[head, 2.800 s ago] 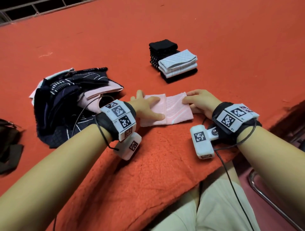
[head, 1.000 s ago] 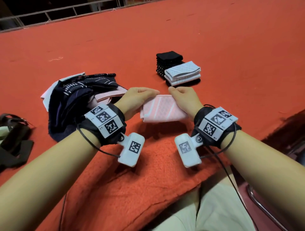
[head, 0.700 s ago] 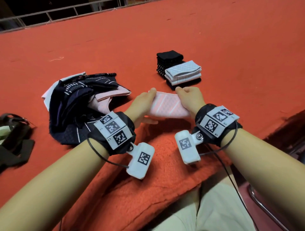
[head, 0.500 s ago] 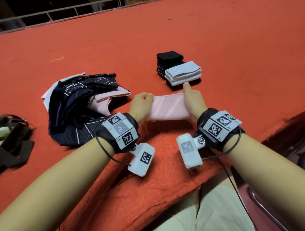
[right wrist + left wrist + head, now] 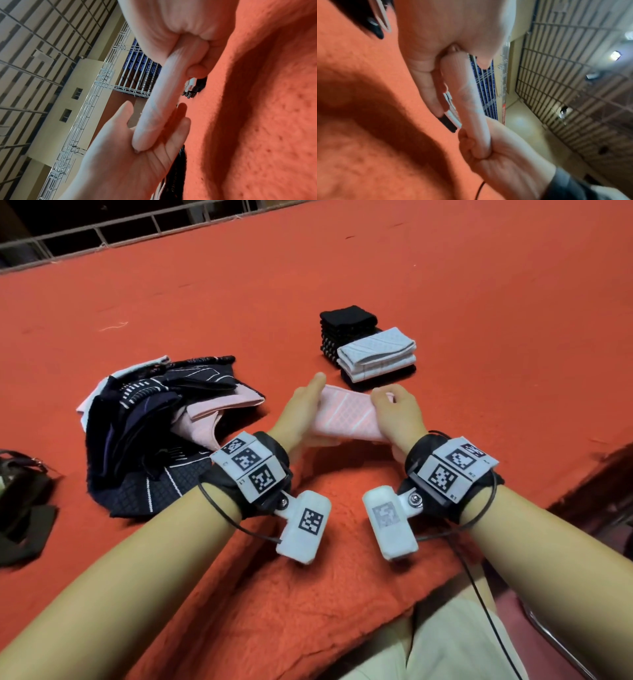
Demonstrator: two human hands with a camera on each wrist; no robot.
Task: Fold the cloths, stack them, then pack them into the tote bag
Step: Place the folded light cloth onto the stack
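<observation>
A folded pink cloth point(image 5: 346, 416) with a white lattice pattern hangs just above the red table between both hands. My right hand point(image 5: 397, 412) grips its right end, fingers curled under and thumb on top point(image 5: 171, 27). My left hand point(image 5: 301, 412) is flat against the left end, fingers straight beneath and thumb lifted point(image 5: 128, 155). The cloth point(image 5: 469, 97) shows edge-on in the left wrist view. Just beyond the hands stands the stack of folded cloths point(image 5: 373, 354), pale ones on a black one. The unfolded pile point(image 5: 154, 426) lies left.
A second folded black stack point(image 5: 346, 320) stands behind the pale one. A dark bag with straps point(image 5: 20, 501) lies at the far left edge. The red blanket point(image 5: 445, 285) covers the table, whose edge drops off at the right. A railing point(image 5: 102, 231) runs along the far side.
The pink cloth went from lying flat on the table to folded and lifted. Both hands carried it slightly toward the stack, and my left hand went from gripping to flat.
</observation>
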